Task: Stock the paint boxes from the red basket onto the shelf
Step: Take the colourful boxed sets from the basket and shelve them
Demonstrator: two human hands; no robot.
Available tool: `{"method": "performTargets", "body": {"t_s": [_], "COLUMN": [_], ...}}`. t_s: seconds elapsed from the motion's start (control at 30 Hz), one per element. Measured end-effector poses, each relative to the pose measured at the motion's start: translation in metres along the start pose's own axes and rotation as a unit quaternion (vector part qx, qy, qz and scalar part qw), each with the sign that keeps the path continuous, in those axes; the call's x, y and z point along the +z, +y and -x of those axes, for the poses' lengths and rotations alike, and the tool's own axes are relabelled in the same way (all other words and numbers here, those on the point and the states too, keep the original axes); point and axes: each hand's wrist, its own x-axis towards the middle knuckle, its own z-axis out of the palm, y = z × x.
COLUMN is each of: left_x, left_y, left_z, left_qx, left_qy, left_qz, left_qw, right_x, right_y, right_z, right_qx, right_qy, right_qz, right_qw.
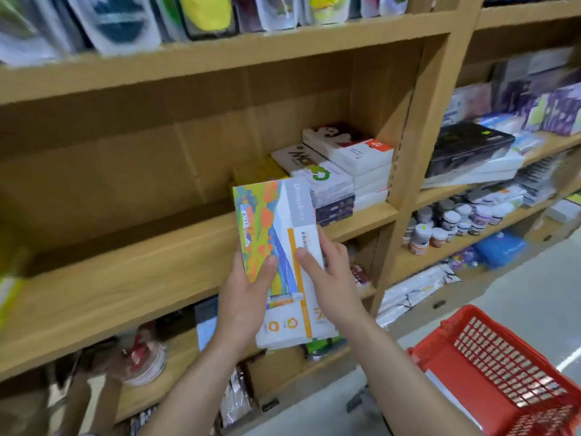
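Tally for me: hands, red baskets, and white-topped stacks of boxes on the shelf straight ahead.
Hands: 2, the left hand and right hand, both gripping the paint box
Red basket: 1
White-topped stacks on the shelf: 2, the nearer stack and the corner stack
Total: 5

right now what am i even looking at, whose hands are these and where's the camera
There is no machine here. The one picture comes from a camera worn on a person's head, looking forward and down. Both bare hands hold a colourful paint box: the left hand grips its left edge, the right hand its right edge. They hold it in front of a wooden shelf, where stacked boxes sit at the right end. The red basket stands on the floor at lower right.
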Motion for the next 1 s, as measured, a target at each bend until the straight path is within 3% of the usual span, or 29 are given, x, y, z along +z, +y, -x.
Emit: {"method": "performTargets", "body": {"t_s": [0.27, 0.4, 0.53, 0.67, 0.73, 0.87, 1.0], "left_x": [-0.095, -0.112, -0.119, -0.128, -0.132, -0.143, -0.141], "left_y": [-0.019, -0.031, -0.031, -0.034, -0.039, -0.052, -0.066], "left_z": [-0.042, -0.070, -0.103, -0.119, -0.114, -0.072, -0.041], "left_qx": [-0.024, -0.056, -0.087, -0.160, -0.150, -0.090, -0.041], "left_qy": [0.080, 0.069, 0.051, -0.009, -0.028, -0.016, -0.105], "left_qz": [-0.013, -0.037, -0.082, 0.017, 0.058, 0.083, -0.077], "left_qw": [0.996, 0.995, 0.992, 0.987, 0.987, 0.992, 0.991], "right_x": [0.111, 0.137, 0.150, 0.156, 0.153, 0.128, 0.115], "right_y": [-0.017, -0.012, -0.005, -0.005, -0.006, 0.004, 0.019], "right_z": [-0.051, -0.075, -0.106, -0.127, -0.126, -0.083, -0.030], "right_qx": [-0.021, -0.009, 0.056, 0.154, 0.173, 0.097, 0.002], "right_qy": [-0.074, -0.063, -0.079, -0.126, -0.146, -0.122, -0.168], "right_qz": [-0.011, 0.018, 0.033, 0.016, -0.007, -0.041, 0.046], "right_qw": [0.997, 0.998, 0.995, 0.980, 0.974, 0.987, 0.985]}}
